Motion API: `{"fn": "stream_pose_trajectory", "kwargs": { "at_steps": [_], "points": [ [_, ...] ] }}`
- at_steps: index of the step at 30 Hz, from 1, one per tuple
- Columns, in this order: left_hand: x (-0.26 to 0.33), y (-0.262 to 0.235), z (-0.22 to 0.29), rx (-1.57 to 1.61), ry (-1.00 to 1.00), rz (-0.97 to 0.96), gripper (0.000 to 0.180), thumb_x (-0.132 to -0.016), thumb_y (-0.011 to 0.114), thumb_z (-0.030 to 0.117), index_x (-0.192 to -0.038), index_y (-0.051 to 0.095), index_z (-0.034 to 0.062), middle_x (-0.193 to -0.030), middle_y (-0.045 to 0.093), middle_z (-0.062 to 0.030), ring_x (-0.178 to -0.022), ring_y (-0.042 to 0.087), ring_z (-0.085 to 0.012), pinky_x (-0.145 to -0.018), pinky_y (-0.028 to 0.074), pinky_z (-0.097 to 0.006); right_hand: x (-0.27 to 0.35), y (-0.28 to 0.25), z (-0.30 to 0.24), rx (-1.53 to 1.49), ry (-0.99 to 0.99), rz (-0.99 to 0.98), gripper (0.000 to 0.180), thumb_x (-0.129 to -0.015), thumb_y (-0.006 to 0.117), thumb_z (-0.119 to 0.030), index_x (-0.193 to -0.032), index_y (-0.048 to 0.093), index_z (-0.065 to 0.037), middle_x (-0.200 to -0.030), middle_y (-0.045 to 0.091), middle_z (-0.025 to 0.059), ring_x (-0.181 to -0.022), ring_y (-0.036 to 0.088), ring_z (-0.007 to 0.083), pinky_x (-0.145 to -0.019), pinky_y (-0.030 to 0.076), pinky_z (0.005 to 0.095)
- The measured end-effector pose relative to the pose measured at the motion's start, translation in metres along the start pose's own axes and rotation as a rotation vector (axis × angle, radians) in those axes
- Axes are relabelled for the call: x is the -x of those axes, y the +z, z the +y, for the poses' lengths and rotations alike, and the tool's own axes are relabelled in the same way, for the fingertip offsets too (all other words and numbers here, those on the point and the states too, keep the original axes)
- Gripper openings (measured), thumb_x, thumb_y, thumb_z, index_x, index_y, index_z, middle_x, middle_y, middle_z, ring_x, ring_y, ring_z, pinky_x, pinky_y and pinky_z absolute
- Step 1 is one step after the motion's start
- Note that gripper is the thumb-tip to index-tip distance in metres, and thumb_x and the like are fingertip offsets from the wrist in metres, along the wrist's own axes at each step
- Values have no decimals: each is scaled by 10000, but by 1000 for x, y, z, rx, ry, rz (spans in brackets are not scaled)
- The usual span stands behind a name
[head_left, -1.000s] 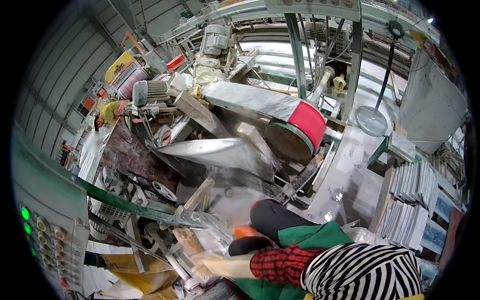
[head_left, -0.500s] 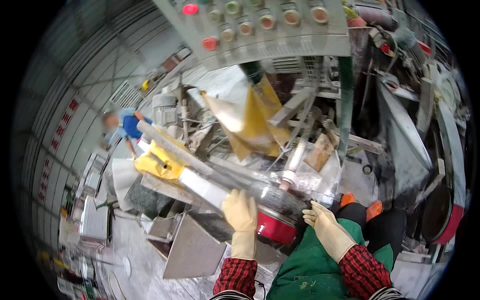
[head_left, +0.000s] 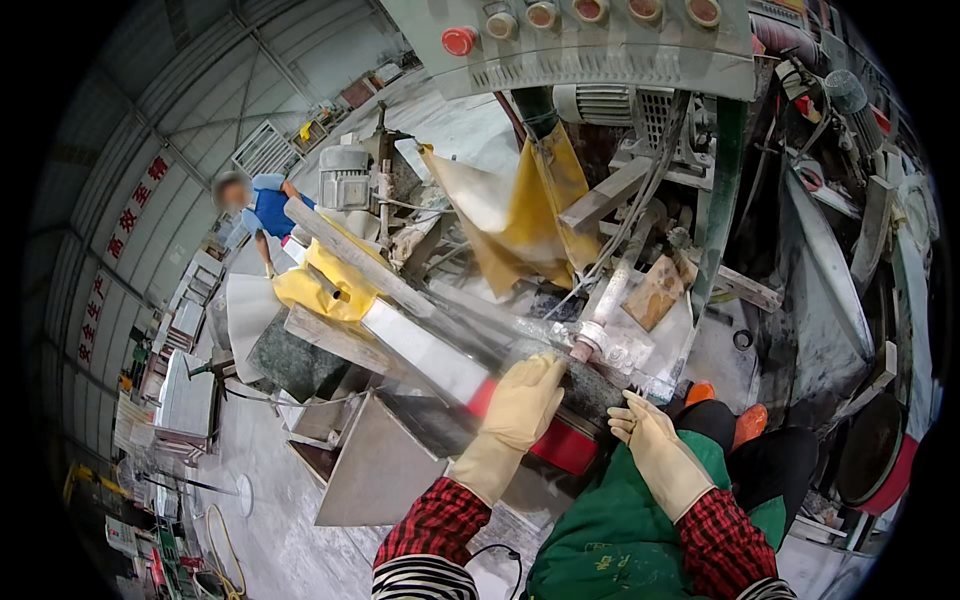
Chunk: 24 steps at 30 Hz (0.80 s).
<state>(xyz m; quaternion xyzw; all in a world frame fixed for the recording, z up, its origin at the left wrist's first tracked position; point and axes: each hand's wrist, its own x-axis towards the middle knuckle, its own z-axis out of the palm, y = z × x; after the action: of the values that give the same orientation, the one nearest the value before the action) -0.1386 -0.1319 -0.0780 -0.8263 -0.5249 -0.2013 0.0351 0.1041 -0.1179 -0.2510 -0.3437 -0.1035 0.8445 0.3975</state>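
My left hand point(head_left: 522, 402), in a cream rubber glove, lies with its fingers stretched out over a dark grey stone-like bar point(head_left: 590, 388) and a red band point(head_left: 566, 447) below it. My right hand point(head_left: 650, 440), gloved alike, is by the bar's near end, its fingers apart and slightly bent; whether they touch the bar I cannot tell. A long white strip point(head_left: 425, 350) runs from the left hand toward a yellow sheet point(head_left: 325, 285) draped at the far end. There a co-worker in blue point(head_left: 268, 212) stands with one arm lowered to it.
A control panel point(head_left: 600, 60) with a red knob overhangs the far side, held on a green post point(head_left: 722, 200). Yellow flaps point(head_left: 540, 200) and a motor point(head_left: 345, 178) stand beyond the bar. A grey slab point(head_left: 380, 465) leans at the left. My green apron point(head_left: 600, 530) is close below.
My left hand has moved right along the bar, closer to my right hand, baring some red band behind it. The right hand stays near the bar's end. The whole view has shifted slightly.
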Motion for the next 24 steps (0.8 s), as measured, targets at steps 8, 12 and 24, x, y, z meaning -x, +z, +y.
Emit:
{"fn": "stream_pose_trajectory", "kwargs": {
  "at_steps": [8,12,24],
  "points": [
    [-1,1,8,7,-34,-29,396,-844,664,115,-1216,584,4,-1123,600,-185,-1019,577,-382,-904,479,-456,2,5,-4,3,9,32,428,-1074,565,-177,-1487,478,-107,-1140,720,215,-911,731,289,-806,617,380],
    [-3,0,12,19,-25,-31,394,-844,661,113,-1213,584,-1,-1118,600,-180,-990,572,-379,-880,477,-453,2,4,-3,-32,0,2,425,-1074,564,-170,-1485,478,-104,-1163,710,229,-913,731,296,-817,619,390],
    [-3,4,24,-36,8,2,439,-841,658,104,-1258,588,-14,-1154,603,-180,-1007,566,-372,-891,477,-452,-9,-12,2,-108,31,-119,431,-1081,547,-181,-1503,467,-139,-1179,705,238,-950,730,331,-845,616,416]
  ]
}}
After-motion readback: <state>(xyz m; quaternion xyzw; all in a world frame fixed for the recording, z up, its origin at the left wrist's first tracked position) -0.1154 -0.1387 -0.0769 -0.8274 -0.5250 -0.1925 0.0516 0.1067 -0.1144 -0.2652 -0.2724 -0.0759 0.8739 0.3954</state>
